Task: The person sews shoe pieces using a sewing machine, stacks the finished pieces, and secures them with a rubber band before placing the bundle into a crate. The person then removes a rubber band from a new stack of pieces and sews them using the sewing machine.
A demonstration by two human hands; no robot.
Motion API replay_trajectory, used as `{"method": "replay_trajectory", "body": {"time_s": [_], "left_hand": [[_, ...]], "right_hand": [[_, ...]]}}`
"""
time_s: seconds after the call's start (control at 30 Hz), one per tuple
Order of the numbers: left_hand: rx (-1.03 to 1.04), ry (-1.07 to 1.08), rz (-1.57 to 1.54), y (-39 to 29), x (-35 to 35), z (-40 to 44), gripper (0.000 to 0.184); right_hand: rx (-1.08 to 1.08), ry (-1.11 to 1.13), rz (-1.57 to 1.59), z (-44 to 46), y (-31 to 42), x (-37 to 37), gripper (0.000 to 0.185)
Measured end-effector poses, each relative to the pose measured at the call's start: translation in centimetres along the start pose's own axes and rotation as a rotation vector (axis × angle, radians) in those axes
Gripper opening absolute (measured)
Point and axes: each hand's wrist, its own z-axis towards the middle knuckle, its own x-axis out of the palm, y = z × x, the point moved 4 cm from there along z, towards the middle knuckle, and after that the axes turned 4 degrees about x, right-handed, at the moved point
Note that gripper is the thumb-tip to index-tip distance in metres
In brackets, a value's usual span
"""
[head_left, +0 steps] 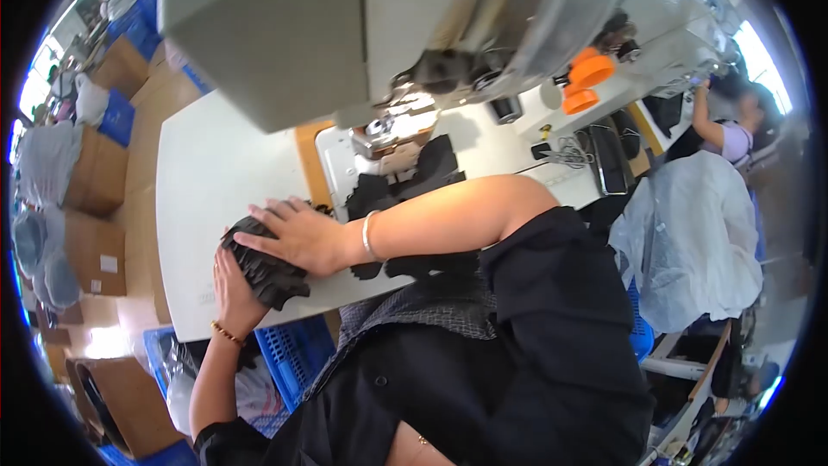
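A stack of black fabric pieces (266, 272) is held between both hands over the left part of the white sewing table (207, 164). My left hand (233, 285) wraps the stack's left side, its thumb mostly hidden. Across the top and right side lies my right hand (297, 237), fingers bent over the pieces. More black pieces (431, 168) lie beside the sewing machine's needle area (392, 134), partly under my right forearm.
The machine head (267, 26) fills the top. Orange thread cones (591, 69), scissors (569, 154) and a dark tray (606, 160) are at the right. Blue crates (293, 354) stand below the table. Cardboard boxes (95, 173) are at left; another person (733, 138) sits at far right.
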Motion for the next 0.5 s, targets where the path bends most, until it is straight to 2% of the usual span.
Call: {"method": "replay_trajectory", "body": {"time_s": [0.03,0.07,0.13,0.17,0.2,0.27,0.33,0.4,0.43,0.47,0.5], "left_hand": [[0.005,0.027,-0.057,0.0,-0.4,0.5,0.11],[0.014,0.022,-0.066,-0.1,-1.3,1.3,0.11],[-0.072,0.287,-0.132,0.5,-1.5,2.1,0.116],[-0.083,0.32,-0.143,1.6,-0.8,2.1,0.125],[-0.08,0.315,-0.148,1.4,-0.7,2.0,0.125],[0.077,0.278,0.054,0.6,-0.8,1.5,0.133],[0.058,0.287,0.037,0.8,-0.2,1.3,0.138],[0.088,0.18,0.082,0.9,-0.1,1.4,0.138],[0.099,0.06,-0.051,1.0,-0.1,1.7,0.13],[0.102,0.055,-0.051,1.1,0.1,1.8,0.13],[0.008,0.118,-0.131,1.6,0.4,1.9,0.125]], "right_hand": [[0.012,-0.001,-0.017,0.2,-0.3,-0.5,0.079],[0.044,0.061,0.009,0.4,-0.5,-0.6,0.093],[0.102,0.192,0.079,0.6,-0.3,-0.5,0.121],[0.101,0.224,0.087,0.8,-0.4,-0.3,0.139],[0.102,0.227,0.081,0.7,-0.5,-0.5,0.139],[0.1,0.249,0.12,0.6,-0.4,-0.5,0.14],[0.085,0.181,0.073,1.0,-0.5,-0.2,0.134],[0.107,0.17,0.129,1.3,-0.8,-0.1,0.125],[0.096,0.161,0.069,1.5,-0.9,-0.3,0.114],[0.095,0.16,0.063,1.6,-0.9,-0.5,0.114],[0.091,0.147,0.074,1.6,-0.9,-0.8,0.11]]}}
